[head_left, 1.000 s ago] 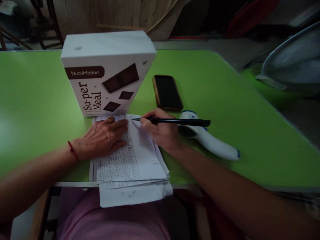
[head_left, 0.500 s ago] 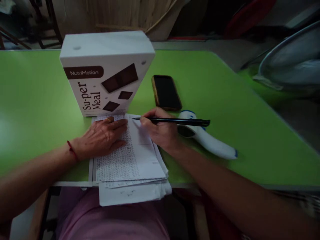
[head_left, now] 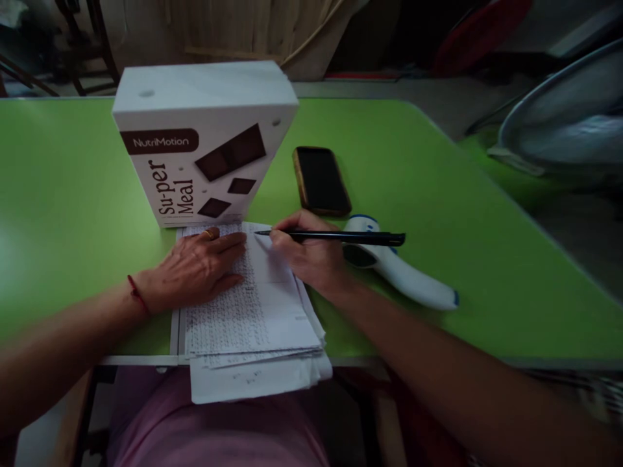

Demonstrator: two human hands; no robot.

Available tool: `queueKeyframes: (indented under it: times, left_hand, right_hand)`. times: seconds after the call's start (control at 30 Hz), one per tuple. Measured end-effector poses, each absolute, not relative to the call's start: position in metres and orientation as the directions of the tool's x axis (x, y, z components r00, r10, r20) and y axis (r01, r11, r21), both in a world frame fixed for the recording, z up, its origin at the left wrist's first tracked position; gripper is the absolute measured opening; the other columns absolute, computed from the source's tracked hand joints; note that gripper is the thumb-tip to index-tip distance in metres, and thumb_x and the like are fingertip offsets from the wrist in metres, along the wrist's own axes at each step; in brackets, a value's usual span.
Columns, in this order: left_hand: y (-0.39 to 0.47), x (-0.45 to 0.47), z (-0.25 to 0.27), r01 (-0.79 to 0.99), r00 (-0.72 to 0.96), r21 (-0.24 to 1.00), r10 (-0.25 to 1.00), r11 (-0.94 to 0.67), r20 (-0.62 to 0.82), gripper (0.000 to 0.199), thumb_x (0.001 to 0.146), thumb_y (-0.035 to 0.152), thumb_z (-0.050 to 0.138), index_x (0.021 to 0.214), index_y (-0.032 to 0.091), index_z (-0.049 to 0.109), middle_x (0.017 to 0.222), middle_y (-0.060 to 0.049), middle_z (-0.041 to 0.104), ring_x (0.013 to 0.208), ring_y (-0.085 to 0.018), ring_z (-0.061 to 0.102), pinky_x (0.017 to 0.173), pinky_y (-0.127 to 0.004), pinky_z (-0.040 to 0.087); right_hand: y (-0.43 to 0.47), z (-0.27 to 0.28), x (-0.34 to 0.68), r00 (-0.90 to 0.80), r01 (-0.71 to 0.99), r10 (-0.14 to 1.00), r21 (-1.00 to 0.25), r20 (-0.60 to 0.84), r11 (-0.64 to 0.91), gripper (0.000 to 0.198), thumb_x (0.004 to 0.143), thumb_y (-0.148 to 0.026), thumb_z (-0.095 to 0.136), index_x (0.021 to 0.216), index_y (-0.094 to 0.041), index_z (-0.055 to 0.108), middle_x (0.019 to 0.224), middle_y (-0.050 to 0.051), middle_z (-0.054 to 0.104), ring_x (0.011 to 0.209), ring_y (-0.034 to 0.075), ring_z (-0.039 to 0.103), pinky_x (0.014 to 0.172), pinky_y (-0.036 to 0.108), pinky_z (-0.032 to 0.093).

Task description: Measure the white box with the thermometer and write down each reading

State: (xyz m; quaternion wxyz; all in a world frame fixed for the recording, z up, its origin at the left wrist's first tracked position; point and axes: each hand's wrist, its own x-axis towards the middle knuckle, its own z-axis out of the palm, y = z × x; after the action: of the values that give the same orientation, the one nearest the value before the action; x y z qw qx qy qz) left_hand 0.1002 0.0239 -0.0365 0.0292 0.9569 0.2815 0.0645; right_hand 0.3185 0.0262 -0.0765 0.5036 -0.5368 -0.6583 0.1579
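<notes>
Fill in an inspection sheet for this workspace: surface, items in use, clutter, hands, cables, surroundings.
Surface: green table, pale edging.
Items in use: handwritten sheets, stacked unevenly, overhanging the near edge; black pen, tip at the top sheet.
Clutter: white box upright behind the sheets; phone, screen dark; white-and-blue handheld device.
Hands: left hand spread on the sheets; right hand grips the pen.
Cables: nothing seen on the table.
Surroundings: wooden panel behind; red object, blurred.
</notes>
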Motion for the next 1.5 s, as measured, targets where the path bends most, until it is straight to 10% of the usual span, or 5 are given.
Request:
queueKeyframes:
  times: [1.5]
  left_hand:
    - [0.0243, 0.1004, -0.0366, 0.529, 0.836, 0.093, 0.537, -0.844, 0.113, 0.034, 0.100, 0.031, 0.052, 0.122, 0.008, 0.063, 0.141, -0.014, 0.056, 0.106, -0.030, 0.061, 0.080, -0.043, 0.056]
  right_hand:
    - [0.0273, -0.0787, 0.3231, 0.087, 0.563, 0.888, -0.758, 0.451, 0.329, 0.015, 0.075, -0.032, 0.059, 0.065, -0.023, 0.054, 0.055, -0.001, 0.055, 0.049, 0.014, 0.050, 0.048, 0.026, 0.044]
